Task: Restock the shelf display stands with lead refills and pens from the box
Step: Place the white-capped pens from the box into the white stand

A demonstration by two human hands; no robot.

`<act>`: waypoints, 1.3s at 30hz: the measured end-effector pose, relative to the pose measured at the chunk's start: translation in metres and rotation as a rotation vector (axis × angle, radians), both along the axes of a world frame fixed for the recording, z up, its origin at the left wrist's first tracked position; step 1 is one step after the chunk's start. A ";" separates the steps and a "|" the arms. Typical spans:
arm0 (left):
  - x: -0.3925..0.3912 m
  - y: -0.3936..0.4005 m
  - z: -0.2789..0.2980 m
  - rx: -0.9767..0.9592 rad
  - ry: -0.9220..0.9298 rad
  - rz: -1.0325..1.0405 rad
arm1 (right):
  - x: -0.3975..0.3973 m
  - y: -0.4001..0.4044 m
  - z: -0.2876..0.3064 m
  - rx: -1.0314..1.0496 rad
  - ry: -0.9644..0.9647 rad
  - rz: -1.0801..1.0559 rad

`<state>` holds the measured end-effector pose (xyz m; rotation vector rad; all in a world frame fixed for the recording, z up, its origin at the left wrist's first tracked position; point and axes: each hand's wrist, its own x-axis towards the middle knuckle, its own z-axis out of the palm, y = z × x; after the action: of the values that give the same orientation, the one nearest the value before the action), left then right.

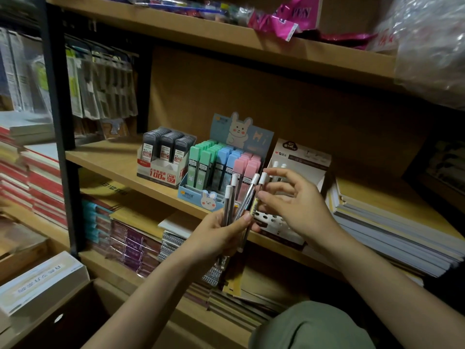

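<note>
I crouched before a dim wooden shelf (120,159) of stationery. My left hand (219,235) clenched a fan of slim clear pens (242,205), white caps up toward 12 o'clock. My right hand (297,205), at 3 o'clock of them, pinched one pen. The white perforated stand (281,222) lay just behind my right hand, nearer it; pastel plastic lead refills (221,167) stood boxed at 11 o'clock.

The red-and-white display box (161,170), left of centre, reads "100" and "HB 0.7"; the dark refill cases (164,147) in it show "0.7" and "100" (smaller print is unreadable); the rabbit backing card (241,133) says "Hi"; the pink packet (289,15) at upper right reads "PEN".
</note>
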<state>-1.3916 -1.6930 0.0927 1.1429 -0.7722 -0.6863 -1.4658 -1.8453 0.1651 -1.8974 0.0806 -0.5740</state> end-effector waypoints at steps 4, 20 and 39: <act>0.000 -0.001 -0.003 0.040 0.006 0.012 | -0.003 0.000 0.001 -0.008 0.000 0.008; 0.005 -0.007 -0.004 0.079 0.231 0.168 | 0.012 -0.032 -0.010 -0.508 -0.277 -0.373; 0.006 -0.003 -0.008 0.106 0.133 0.100 | 0.030 -0.036 -0.016 -0.499 -0.165 -0.443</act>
<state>-1.3860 -1.6961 0.0852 1.2109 -0.5673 -0.7184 -1.4357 -1.8812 0.1495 -2.3195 0.2757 -1.1323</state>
